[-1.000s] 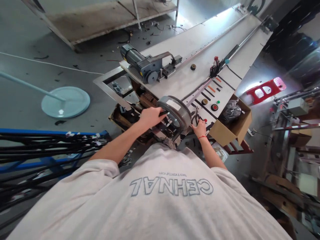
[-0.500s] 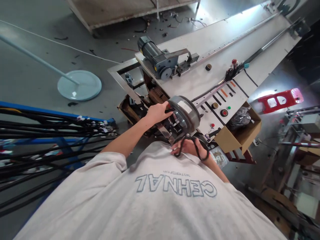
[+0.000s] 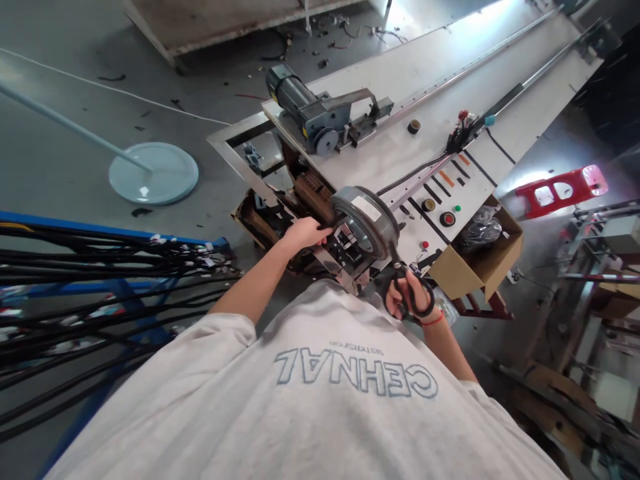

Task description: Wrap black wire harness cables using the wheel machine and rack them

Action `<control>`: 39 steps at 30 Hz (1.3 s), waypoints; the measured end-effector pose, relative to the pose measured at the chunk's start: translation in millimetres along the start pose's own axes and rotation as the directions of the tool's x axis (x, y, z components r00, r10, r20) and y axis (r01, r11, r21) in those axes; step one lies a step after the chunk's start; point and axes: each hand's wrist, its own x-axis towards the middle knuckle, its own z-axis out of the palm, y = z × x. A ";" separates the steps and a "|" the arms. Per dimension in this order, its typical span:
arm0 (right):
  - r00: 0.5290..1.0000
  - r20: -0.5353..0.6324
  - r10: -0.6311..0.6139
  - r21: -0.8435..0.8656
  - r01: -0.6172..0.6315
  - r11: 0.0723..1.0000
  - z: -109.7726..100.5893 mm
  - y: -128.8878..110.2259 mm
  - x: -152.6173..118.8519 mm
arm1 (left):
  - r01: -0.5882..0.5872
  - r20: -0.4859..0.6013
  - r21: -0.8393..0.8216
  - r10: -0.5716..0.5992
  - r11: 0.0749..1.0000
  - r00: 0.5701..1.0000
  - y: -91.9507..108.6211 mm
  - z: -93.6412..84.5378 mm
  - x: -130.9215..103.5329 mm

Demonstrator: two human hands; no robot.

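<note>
A large dark ring-shaped machine head [image 3: 383, 223] with a white label stands at the near end of the long workbench. My left hand [image 3: 304, 235] is closed in a pinch just left of the ring's opening. Something dark shows at its fingertips, too small to make out. On the ring's near right side, my right hand [image 3: 403, 297] grips black-handled scissors [image 3: 424, 303], with fingers through the loops. The scissors' blades point up toward the ring's lower rim and are partly lost against it.
A motor [image 3: 295, 90] is mounted on the white bench [image 3: 370, 157], near tape rolls, a cable bundle [image 3: 463, 137] and push buttons [image 3: 447, 219]. An open cardboard box [image 3: 457, 273] stands at the right. Black cables hang on a blue rack [image 3: 135, 300] at left; a round stand base [image 3: 153, 173] rests on the floor.
My right hand has moved right with the scissors, turning them so the blades point up toward the ring. My left hand has drawn slightly left and down, away from the ring's rim.
</note>
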 end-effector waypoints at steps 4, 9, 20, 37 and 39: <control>0.966 -0.229 -0.123 -0.009 0.124 0.992 -16.9 -5.9 -15.1 | 0.174 0.497 -0.716 0.319 0.676 0.807 -9.5 23.4 -11.6; 0.837 -0.533 -0.124 -0.116 0.072 0.991 -45.0 16.7 0.4 | 0.156 0.179 -0.983 0.288 0.099 0.941 6.5 64.9 -44.3; 0.582 -0.717 -0.385 -0.697 -0.594 0.402 -134.5 -14.3 79.2 | 0.243 0.339 -0.891 0.205 0.383 0.918 51.5 63.6 -19.9; 0.385 -0.889 -0.248 -0.458 -0.757 0.465 -254.9 -83.8 85.6 | -0.160 -0.194 0.405 0.256 0.900 0.947 54.9 71.8 -35.6; 0.388 -0.890 -0.239 -0.455 -0.754 0.473 -256.4 -82.8 85.0 | -0.199 -0.209 0.344 0.281 0.918 0.937 44.3 72.1 -41.2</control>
